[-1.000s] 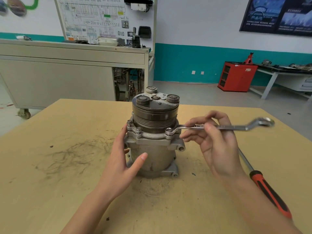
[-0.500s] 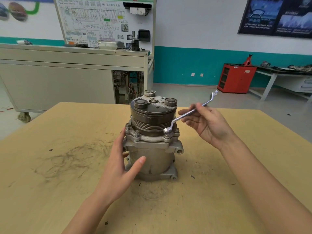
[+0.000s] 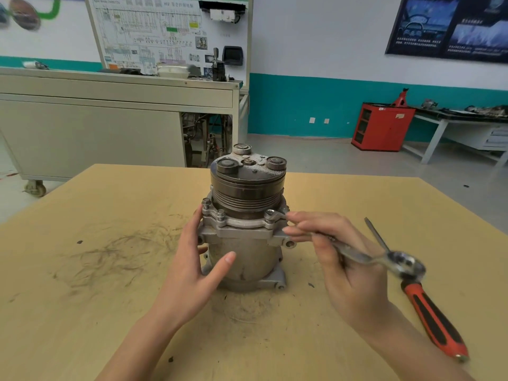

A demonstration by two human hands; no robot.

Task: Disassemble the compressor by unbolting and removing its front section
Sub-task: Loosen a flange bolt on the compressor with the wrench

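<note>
The wrench (image 3: 357, 255) now low, over screwdriver (image 3: 434, 320)

Dull cast-metal compressor (image 3: 244, 254), glossy steel wrench (image 3: 357, 254), scuffed matt wooden table (image 3: 82, 312).

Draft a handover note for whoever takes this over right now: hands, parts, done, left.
Left hand: open, braced flat against the left side of the compressor, which stands upright on the table.
Right hand: grips the wrench, its ring end on the front-right flange bolt.
Screwdriver lies on the table, right of that hand.
Done: no bolt visibly out; front section still on.
Left: loosen all flange bolts, lift off the front section.
</note>
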